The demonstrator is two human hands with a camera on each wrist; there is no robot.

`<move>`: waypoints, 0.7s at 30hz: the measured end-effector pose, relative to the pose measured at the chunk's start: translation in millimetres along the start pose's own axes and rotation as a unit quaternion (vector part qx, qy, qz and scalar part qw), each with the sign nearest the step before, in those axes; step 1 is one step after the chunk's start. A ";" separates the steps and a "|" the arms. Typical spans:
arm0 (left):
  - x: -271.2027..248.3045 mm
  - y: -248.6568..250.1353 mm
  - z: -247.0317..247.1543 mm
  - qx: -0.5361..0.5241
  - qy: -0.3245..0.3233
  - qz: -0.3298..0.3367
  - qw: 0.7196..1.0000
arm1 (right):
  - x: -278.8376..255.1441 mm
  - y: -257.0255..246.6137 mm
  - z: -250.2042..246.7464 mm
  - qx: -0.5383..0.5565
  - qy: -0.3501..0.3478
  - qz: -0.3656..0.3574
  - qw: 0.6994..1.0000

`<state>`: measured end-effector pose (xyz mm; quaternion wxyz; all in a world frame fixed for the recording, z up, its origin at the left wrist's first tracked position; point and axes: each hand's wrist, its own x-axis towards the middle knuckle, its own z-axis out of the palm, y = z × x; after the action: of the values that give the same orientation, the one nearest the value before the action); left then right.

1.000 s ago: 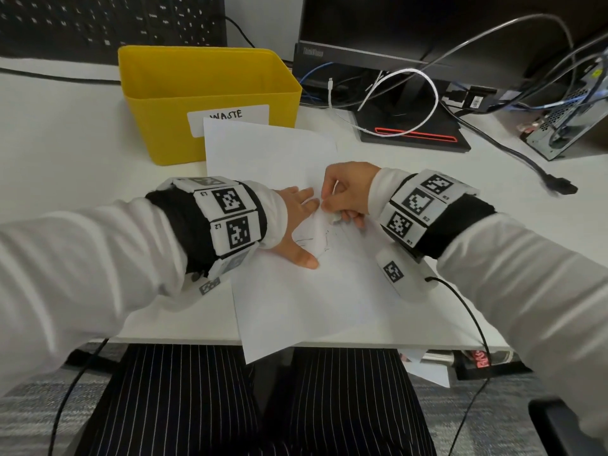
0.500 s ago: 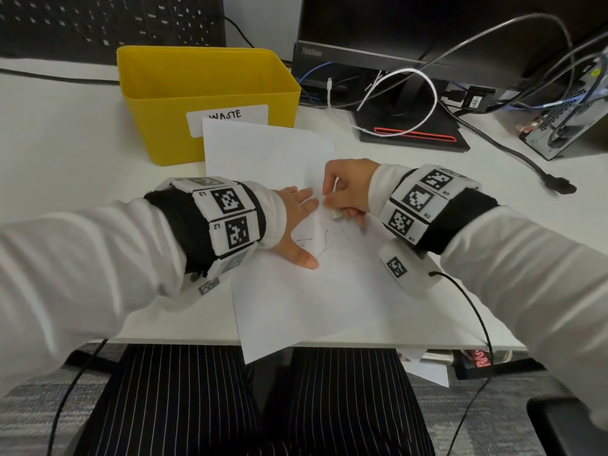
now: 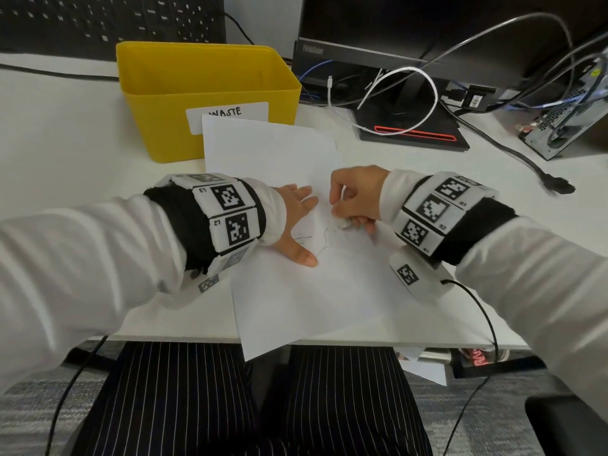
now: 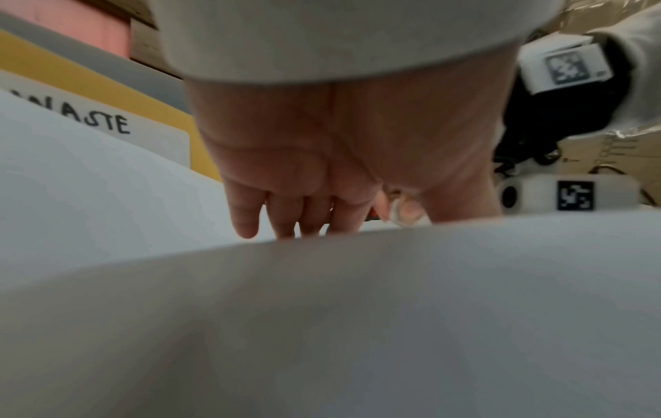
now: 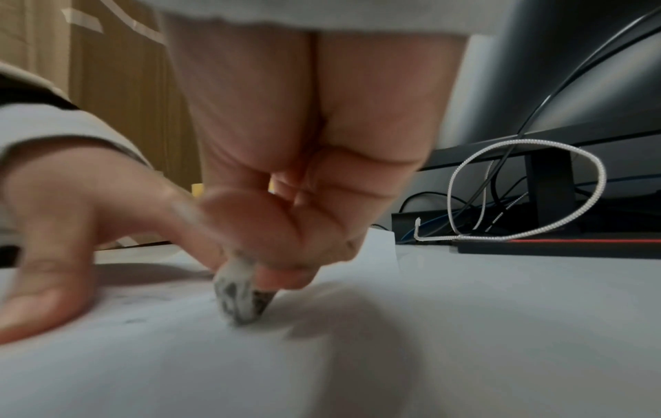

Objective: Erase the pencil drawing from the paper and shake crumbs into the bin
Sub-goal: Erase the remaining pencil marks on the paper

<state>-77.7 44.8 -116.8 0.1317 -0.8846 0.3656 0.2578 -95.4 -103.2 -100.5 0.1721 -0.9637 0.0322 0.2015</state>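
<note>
Erasing is the step in hand, and it looks unfinished. The right hand [image 3: 357, 199] pinches a small white rubber eraser [image 5: 239, 294], its tip smudged grey with graphite, pressed onto the thin white sheet of paper [image 3: 306, 301]. Faint pencil lines [image 3: 324, 236] remain between the hands, at the sheet's middle. The left hand [image 3: 296, 222] lies flat with fingers spread, pressing the paper onto the smooth white table [image 3: 65, 143]. The sheet's near corner overhangs the table edge. Next likely comes more rubbing, then lifting the flimsy sheet level and tipping it over the yellow plastic bin [image 3: 210, 93] labelled WASTE, at the far left touching the paper's far edge.
</note>
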 end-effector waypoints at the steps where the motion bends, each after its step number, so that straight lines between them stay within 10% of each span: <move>1: -0.3 -0.1 -0.1 0.001 0.000 0.000 1.000 | -5.5 2.7 1.4 0.002 -0.016 -0.003 1.000; 5: -1.0 -0.2 0.2 0.003 0.001 0.002 1.000 | -12.2 5.3 2.0 -0.004 -0.065 -0.006 0.998; 12: -1.0 -0.8 -0.4 0.002 0.002 0.007 1.000 | 17.4 -9.5 -8.3 -0.007 0.046 0.004 0.999; 21: 0.3 -1.5 0.9 0.006 -0.002 0.009 1.000 | -11.2 -2.7 1.9 -0.017 -0.073 0.006 0.997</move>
<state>-76.8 45.9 -117.6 0.1351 -0.8800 0.3751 0.2583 -106.0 -100.1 -96.7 0.1569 -0.9489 0.0220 0.2730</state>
